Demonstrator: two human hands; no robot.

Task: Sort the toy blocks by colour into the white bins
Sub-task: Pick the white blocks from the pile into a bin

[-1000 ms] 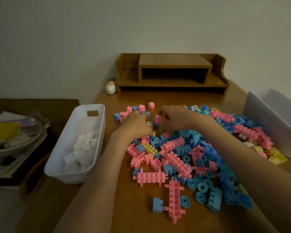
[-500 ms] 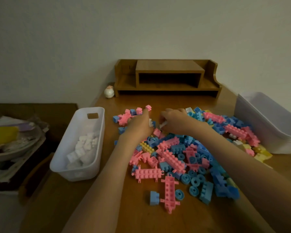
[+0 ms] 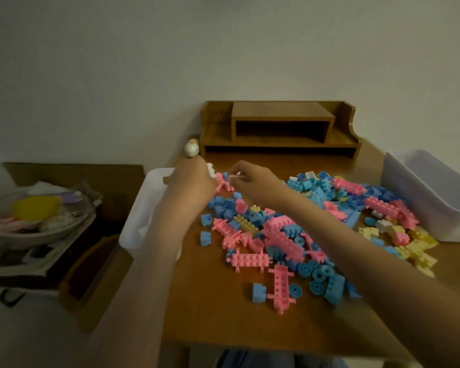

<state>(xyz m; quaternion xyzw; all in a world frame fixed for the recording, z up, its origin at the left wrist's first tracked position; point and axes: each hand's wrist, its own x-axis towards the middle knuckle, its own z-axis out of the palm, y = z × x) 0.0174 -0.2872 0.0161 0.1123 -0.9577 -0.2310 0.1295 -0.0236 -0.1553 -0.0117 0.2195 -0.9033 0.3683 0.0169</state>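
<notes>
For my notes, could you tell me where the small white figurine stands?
Head view: the figurine stands back left on the table, beside the left end of the wooden shelf.

I can read no writing, number or brand anywhere here. The toy blocks (image 3: 282, 235) in front of me look plain. Neither the left white bin (image 3: 138, 216) nor the right white bin (image 3: 430, 197) shows a legible label. The stacked papers (image 3: 37, 258) at the far left are too dim and blurred to read.
</notes>
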